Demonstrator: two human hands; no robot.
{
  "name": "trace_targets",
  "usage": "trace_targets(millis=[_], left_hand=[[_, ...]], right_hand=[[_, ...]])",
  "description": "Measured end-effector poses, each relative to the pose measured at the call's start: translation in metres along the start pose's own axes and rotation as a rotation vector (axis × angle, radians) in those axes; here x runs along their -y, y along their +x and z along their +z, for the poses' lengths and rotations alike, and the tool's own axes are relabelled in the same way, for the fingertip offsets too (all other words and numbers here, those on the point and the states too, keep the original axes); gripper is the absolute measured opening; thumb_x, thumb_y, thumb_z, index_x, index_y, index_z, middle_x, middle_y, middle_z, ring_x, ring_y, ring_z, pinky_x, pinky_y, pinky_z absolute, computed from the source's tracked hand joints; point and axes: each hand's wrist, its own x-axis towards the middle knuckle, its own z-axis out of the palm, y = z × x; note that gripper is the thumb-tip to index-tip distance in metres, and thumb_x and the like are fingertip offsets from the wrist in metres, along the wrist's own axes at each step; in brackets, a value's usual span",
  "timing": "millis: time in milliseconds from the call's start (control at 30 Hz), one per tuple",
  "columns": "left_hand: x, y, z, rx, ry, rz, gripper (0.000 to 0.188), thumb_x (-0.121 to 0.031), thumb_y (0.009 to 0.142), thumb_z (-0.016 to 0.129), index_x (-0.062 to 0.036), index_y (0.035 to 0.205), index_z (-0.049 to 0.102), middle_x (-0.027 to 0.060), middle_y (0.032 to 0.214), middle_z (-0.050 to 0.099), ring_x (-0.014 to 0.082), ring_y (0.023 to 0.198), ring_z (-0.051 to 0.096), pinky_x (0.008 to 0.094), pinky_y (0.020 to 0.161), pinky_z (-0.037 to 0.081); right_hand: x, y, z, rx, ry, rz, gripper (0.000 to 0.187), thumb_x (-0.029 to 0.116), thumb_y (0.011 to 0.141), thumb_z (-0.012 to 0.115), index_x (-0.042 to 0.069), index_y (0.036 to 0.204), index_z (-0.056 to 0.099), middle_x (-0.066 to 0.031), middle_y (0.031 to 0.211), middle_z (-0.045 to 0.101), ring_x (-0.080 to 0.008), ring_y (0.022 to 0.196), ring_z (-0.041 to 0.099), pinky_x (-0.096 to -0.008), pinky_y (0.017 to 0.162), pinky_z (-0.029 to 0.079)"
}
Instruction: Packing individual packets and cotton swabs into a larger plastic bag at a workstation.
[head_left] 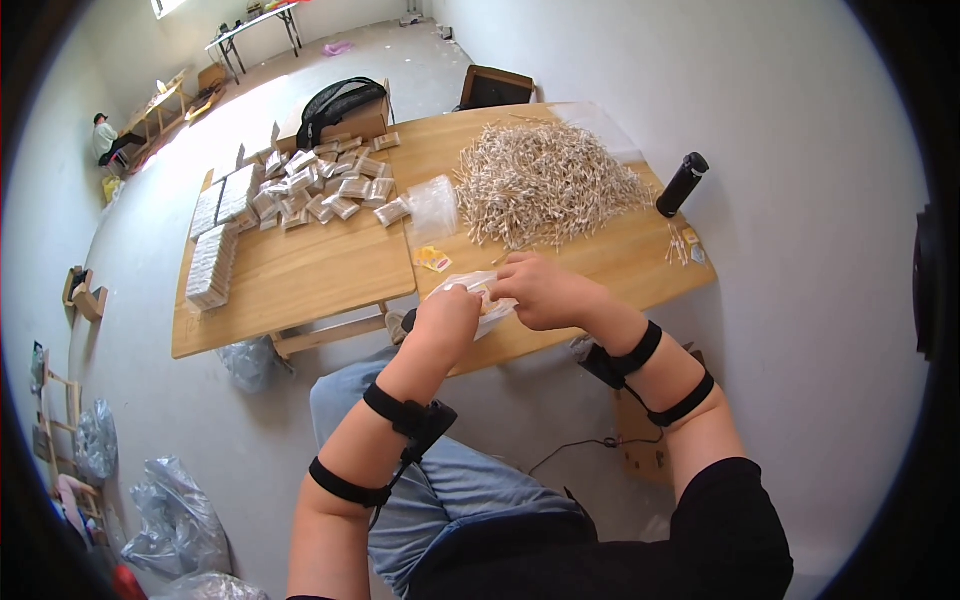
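Near the front edge of the table, both hands meet at a small clear plastic bag [492,320]. My left hand [450,318] is closed on the bag's left side. Opposite it, my right hand [543,290] has its fingers pinched at the bag's mouth; whether a small item is also between them cannot be made out. Just beyond lie a few yellow and white paper cards [433,259]. A large heap of loose cotton swabs [550,180] covers the table behind my right hand. Flat clear bags [433,207] lie left of that heap.
Many filled swab packs [320,180] lie in a loose pile at the far left, beside neatly stacked rows [211,268]. A black bottle [683,185] stands at the right edge of the table [310,270]. A black mesh bag [340,105] rests on a carton behind. Another person [104,140] sits far off.
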Motion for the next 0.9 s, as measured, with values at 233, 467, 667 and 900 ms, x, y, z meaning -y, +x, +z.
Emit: trace_targets(millis=[233,467,667,900], left_hand=[[0.015,0.030,0.013,0.079,-0.185,0.154,0.019,-0.005,0.081,0.062,-0.0105,0.094,0.073,0.0168,0.096,0.068,0.0342,0.093,0.065,0.0428,0.083,0.051],[0.015,0.037,0.003,0.143,-0.310,0.037,0.017,-0.012,0.081,0.066,-0.0061,0.097,0.069,0.0191,0.091,0.069,0.0355,0.092,0.065,0.0426,0.080,0.051],[0.015,0.046,0.007,0.145,-0.205,0.073,0.026,-0.023,0.078,0.071,-0.0042,0.095,0.068,0.0184,0.093,0.069,0.0356,0.090,0.066,0.0435,0.077,0.052],[0.009,0.054,-0.006,0.329,-0.027,0.053,0.027,-0.024,0.074,0.073,-0.0111,0.097,0.069,0.0145,0.096,0.070,0.0344,0.090,0.066,0.0440,0.076,0.052]], right_hand=[[0.010,-0.007,0.010,0.008,-0.072,0.068,0.023,0.016,0.069,0.073,0.015,0.092,0.070,-0.0021,0.088,0.064,-0.0225,0.098,0.058,-0.0373,0.083,0.046],[0.006,-0.003,0.014,-0.039,-0.015,0.111,0.024,0.019,0.069,0.076,0.017,0.092,0.070,0.0001,0.093,0.067,-0.0225,0.098,0.058,-0.0372,0.085,0.044],[-0.001,-0.003,0.020,-0.012,-0.054,0.134,0.013,0.018,0.069,0.074,0.017,0.082,0.069,0.0002,0.085,0.067,-0.0236,0.093,0.060,-0.0386,0.081,0.046],[0.018,0.001,-0.006,-0.314,0.206,0.023,0.006,0.012,0.074,0.070,0.011,0.072,0.064,-0.0061,0.078,0.064,-0.0276,0.078,0.063,-0.0384,0.069,0.050]])
